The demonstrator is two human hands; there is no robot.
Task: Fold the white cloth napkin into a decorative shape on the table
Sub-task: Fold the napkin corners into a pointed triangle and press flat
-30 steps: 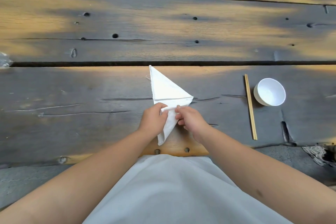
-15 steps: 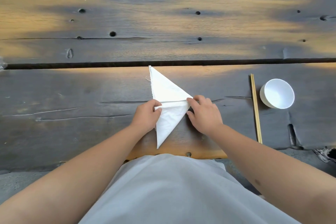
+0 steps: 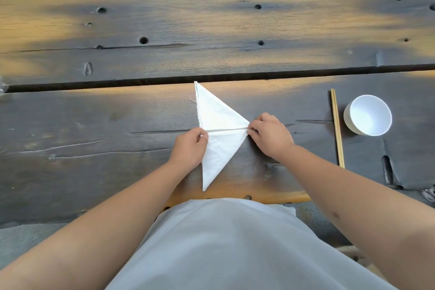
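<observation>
The white cloth napkin lies flat on the dark wooden table, folded into a long kite-like shape with one point toward the far side and one toward me. A straight crease runs across its widest part. My left hand pinches the left end of that crease. My right hand pinches the right corner where the crease ends. Both hands rest on the table surface.
A pair of wooden chopsticks lies to the right of the napkin, running away from me. A white bowl stands just beyond them. A wide gap between planks crosses the table behind the napkin. The table's near edge is at my waist.
My right hand slid from the middle of the napkin out to its right corner. The near flap has been laid flat, and the crease across the napkin is now sharp.
</observation>
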